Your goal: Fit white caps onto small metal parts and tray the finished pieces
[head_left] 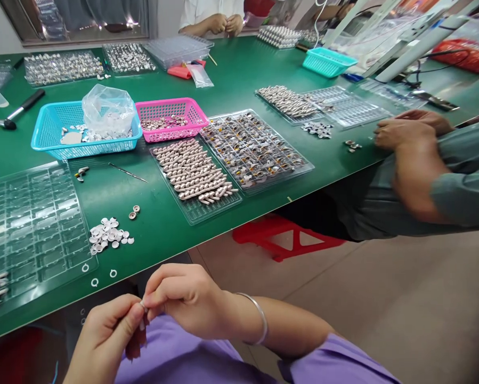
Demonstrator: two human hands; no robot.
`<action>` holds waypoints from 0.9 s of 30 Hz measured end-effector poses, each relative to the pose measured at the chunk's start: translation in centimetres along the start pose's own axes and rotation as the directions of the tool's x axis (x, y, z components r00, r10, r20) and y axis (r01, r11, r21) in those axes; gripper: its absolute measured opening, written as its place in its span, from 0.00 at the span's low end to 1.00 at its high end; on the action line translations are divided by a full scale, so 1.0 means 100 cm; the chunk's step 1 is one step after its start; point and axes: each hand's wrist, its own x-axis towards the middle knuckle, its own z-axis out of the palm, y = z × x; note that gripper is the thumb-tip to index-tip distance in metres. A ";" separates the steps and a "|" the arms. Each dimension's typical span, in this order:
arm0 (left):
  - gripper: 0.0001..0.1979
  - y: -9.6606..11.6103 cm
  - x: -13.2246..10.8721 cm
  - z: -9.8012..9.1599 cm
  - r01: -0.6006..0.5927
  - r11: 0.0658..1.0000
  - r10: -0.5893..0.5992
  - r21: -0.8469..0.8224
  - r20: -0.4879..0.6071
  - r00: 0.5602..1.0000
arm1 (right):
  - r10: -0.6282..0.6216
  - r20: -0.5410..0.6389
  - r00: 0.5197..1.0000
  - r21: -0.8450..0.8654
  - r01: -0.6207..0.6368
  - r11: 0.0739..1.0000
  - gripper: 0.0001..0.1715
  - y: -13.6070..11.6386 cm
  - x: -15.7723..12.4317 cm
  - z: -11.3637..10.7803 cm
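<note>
My left hand (105,336) and my right hand (183,298) meet below the near edge of the green table (239,69), over my purple lap. Both pinch a tiny pale part (144,306) between thumb and fingers. A silver bangle (259,317) circles my right wrist. Just ahead on the table lies a small heap of white round caps (108,234), with three white rings (94,281) near the edge. A clear compartment tray (27,224) lies to the left, nearly empty, with a few parts at its near corner.
A blue basket (47,133) with a plastic bag, a pink basket (171,118), and trays of pale pieces (193,170) and small parts (255,149) sit mid-table. Tweezers (127,172) lie near. A co-worker's hands (403,133) work at right; another person sits at the far end. A red stool (283,237) stands below.
</note>
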 end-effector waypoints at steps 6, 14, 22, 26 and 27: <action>0.22 -0.007 0.001 0.004 0.039 0.988 -0.046 -0.149 -0.041 0.998 | 0.110 0.058 0.992 0.050 -0.113 0.992 0.12 0.003 0.008 -0.003; 0.23 -0.004 0.003 0.008 0.124 0.957 -0.120 -0.261 0.031 0.992 | 0.271 0.099 0.957 0.124 -0.283 0.951 0.10 0.003 0.012 -0.005; 0.24 0.005 0.006 0.005 0.196 0.949 -0.184 -0.246 0.070 0.980 | 0.356 0.183 0.916 0.263 -0.395 0.880 0.09 0.008 0.015 -0.015; 0.26 0.004 0.006 0.001 0.246 0.942 -0.210 -0.226 0.172 0.962 | 0.425 0.391 0.816 0.276 -0.544 0.792 0.17 0.008 0.020 -0.023; 0.27 0.004 0.006 0.001 0.258 0.940 -0.217 -0.221 0.196 0.956 | 0.431 0.423 0.797 0.280 -0.567 0.774 0.19 0.008 0.021 -0.024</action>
